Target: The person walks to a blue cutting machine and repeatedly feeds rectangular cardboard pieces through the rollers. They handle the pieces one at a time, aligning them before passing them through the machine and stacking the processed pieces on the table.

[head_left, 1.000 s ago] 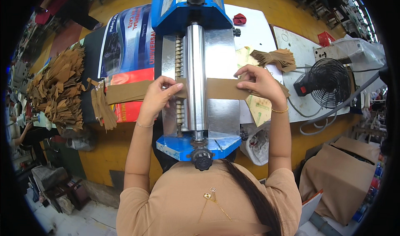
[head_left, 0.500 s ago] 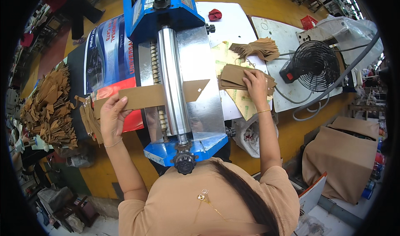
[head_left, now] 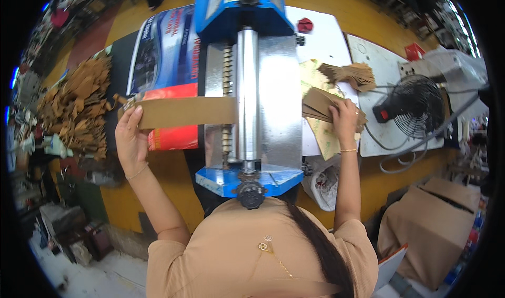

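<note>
While the left hand pinches the outer end of a long flat brown cardboard strip, its grip closed on the strip's left edge, the strip's other end lies tucked under the polished steel roller of a blue-framed rolling machine. The right hand rests with fingers curled on a fanned stack of brown cardboard pieces, its grip closed on the top pieces, just right of the machine's bare metal bed.

Left of the held strip lies a loose heap of finished brown cardboard pieces on the yellow table; a printed red-and-blue sheet lies beneath the strip. To the right stand a small black wire-guarded fan on a white board and a second small bundle of brown pieces.

Risks, as judged from this arrangement: held at one end only, the strip may skew or crease at the roller if drawn at an angle. Fingers near the roller line could be nipped. The curled right-hand grip may lift several pieces at once, since the stack is fanned and loose.
</note>
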